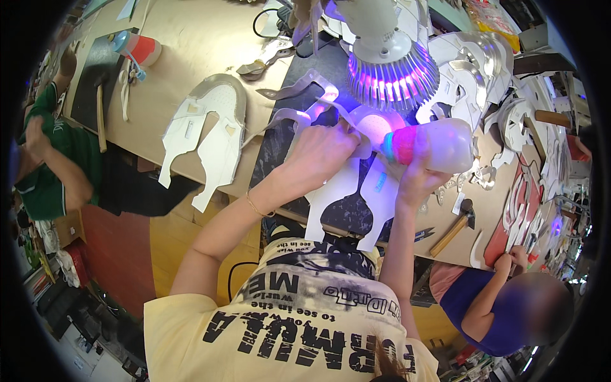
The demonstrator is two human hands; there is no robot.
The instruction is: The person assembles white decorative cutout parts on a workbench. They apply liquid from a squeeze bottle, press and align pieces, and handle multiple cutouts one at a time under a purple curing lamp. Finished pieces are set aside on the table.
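Note:
My right hand is wrapped round a translucent squeeze bottle with a pink band. The bottle lies nearly level, its light-blue tip pointing left at a white shoe upper. My left hand has its fingers bent and closed on the far part of that upper; the fingertips are partly hidden. The upper rests on a dark marbled board, its two legs reaching past the near table edge. Just beyond my hands hangs a finned lamp, casting purple light on the work.
Another white upper lies on the table to the left. A bottle with red contents and a hammer are farther left. At right are piled uppers and another hammer. Co-workers sit on both sides.

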